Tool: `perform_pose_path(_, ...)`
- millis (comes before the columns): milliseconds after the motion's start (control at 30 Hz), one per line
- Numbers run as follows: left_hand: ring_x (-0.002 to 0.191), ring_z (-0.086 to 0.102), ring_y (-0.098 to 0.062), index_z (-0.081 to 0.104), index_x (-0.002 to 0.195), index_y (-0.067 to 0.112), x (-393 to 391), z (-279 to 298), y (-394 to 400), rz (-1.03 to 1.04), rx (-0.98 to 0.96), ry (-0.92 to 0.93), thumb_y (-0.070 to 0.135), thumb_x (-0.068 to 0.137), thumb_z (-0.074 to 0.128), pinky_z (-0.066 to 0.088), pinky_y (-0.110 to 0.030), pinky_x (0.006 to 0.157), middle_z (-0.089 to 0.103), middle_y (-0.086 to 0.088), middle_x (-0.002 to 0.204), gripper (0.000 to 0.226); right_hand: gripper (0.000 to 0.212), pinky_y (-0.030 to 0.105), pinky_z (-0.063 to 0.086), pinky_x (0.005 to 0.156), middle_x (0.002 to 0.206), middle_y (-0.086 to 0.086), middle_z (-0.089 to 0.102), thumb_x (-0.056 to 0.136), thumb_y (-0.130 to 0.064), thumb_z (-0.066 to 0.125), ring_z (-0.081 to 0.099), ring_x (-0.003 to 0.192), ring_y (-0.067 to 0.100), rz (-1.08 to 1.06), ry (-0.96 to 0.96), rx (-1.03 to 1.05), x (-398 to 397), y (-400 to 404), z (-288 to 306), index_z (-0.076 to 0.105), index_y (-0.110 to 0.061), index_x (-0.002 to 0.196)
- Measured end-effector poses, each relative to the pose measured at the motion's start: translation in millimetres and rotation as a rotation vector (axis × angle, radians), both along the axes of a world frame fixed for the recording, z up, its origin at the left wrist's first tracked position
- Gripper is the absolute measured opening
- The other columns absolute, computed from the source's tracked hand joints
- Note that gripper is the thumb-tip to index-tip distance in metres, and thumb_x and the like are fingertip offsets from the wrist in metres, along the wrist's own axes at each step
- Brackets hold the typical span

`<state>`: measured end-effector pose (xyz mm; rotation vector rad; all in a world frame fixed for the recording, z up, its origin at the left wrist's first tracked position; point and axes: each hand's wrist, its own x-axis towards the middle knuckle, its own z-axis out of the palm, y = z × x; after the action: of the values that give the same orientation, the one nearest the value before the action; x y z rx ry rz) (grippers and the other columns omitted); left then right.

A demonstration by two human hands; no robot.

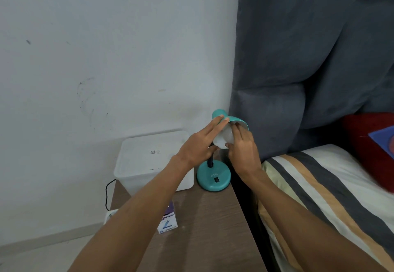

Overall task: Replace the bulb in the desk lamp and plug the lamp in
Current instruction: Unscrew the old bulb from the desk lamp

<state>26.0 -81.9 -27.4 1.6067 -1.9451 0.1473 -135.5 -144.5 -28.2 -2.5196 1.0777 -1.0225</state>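
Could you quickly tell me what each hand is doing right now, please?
Left hand: open, straight fingers resting on the teal lamp shade.
Right hand: fingers curled round the white bulb in the shade.

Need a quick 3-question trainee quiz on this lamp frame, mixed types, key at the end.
1. True or false: the right hand grips the bulb at the lamp shade.
2. What does the left hand touch? A) the small box B) the lamp shade C) the striped bedding
3. What white thing stands left of the lamp base on the table?

Key: 1 true; 2 B; 3 the plastic container.
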Motion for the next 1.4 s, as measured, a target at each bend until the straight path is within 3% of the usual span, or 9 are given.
perform_pose_path(100,0.119,0.066,-0.039,0.003,0.162,0.045,-0.3,-0.7,-0.1,-0.003,-0.002,-0.013,0.004,0.088,0.078,0.062,-0.046,0.087,0.02,0.001,0.172,0.113,0.074,0.044,0.055,0.092,0.14,0.019,0.049,0.078,-0.002,0.077,0.054,0.121,0.036,0.016,-0.007,0.006,-0.9,1.1,2.0,0.043,-0.006,0.143)
perform_pose_path(233,0.122,0.064,-0.039,0.01,0.163,0.04,-0.4,-0.3,-1.7,-0.006,0.009,0.004,0.005,0.089,0.076,0.061,-0.049,0.089,0.021,0.001,0.172,0.105,0.071,0.046,0.054,0.09,0.138,0.016,0.053,0.084,-0.012,0.074,0.062,0.111,0.036,-0.016,-0.069,0.209,3.4,2.2,5.2,0.038,-0.01,0.145)
perform_pose_path(367,0.127,0.062,-0.04,0.019,0.164,0.027,-2.4,2.0,1.3,-0.004,0.007,0.006,0.004,0.089,0.076,0.061,-0.049,0.094,0.024,-0.004,0.171,0.097,0.075,0.048,0.058,0.079,0.134,0.018,0.048,0.076,0.002,0.074,0.047,0.121,0.037,-0.01,0.068,-0.015,-1.1,4.6,7.9,0.044,-0.012,0.143)
perform_pose_path(767,0.128,0.06,-0.04,0.015,0.164,0.029,-3.6,8.1,4.6,0.036,0.054,-0.03,0.005,0.09,0.074,0.061,-0.051,0.09,0.017,-0.001,0.173,0.098,0.066,0.049,0.055,0.084,0.137,0.015,0.051,0.076,0.001,0.068,0.051,0.115,0.038,-0.004,0.02,0.066,-16.3,14.4,15.9,0.052,-0.012,0.138)
perform_pose_path(867,0.156,0.028,-0.027,0.008,0.166,0.027,-11.0,17.7,10.9,0.068,0.089,-0.045,0.009,0.088,0.076,0.061,-0.047,0.091,0.003,0.004,0.175,0.105,0.064,0.047,0.054,0.086,0.133,0.015,0.049,0.078,-0.005,0.072,0.056,0.111,0.036,-0.001,0.003,0.097,-24.9,20.5,26.3,0.052,-0.013,0.138)
perform_pose_path(933,0.161,0.007,-0.016,0.001,0.166,0.026,-15.9,22.9,21.2,0.097,0.095,-0.014,0.019,0.087,0.079,0.06,-0.041,0.094,-0.004,0.008,0.174,0.111,0.064,0.044,0.054,0.085,0.128,0.012,0.051,0.077,-0.008,0.073,0.057,0.11,0.033,0.002,0.0,0.098,-31.6,25.5,33.3,0.053,-0.013,0.138)
perform_pose_path(1000,0.16,0.001,-0.01,-0.002,0.165,0.025,-18.8,26.6,35.6,0.131,0.104,0.001,0.033,0.088,0.078,0.056,-0.037,0.101,-0.005,0.01,0.174,0.111,0.063,0.043,0.052,0.086,0.128,0.011,0.055,0.076,-0.01,0.073,0.054,0.114,0.032,0.003,0.007,0.072,-39.0,31.1,39.1,0.054,-0.012,0.136)
perform_pose_path(1200,0.159,0.016,-0.013,0.009,0.166,0.02,-19.9,21.5,99.5,0.295,0.102,0.069,0.048,0.091,0.074,0.035,-0.036,0.12,0.013,0.004,0.174,0.103,0.053,0.043,0.055,0.077,0.12,0.009,0.064,0.073,-0.009,0.071,0.054,0.108,0.03,0.018,-0.029,-0.002,-55.9,61.5,47.5,0.059,-0.009,0.125)
perform_pose_path(1400,0.153,0.033,-0.024,0.031,0.162,0.014,-15.6,-21.6,174.6,0.455,0.14,0.182,0.05,0.088,0.077,0.034,-0.042,0.123,0.036,-0.007,0.166,0.094,0.057,0.042,0.054,0.075,0.118,0.011,0.053,0.072,-0.012,0.075,0.058,0.099,0.032,0.039,-0.017,0.047,-57.6,95.6,31.3,0.057,-0.01,0.126)
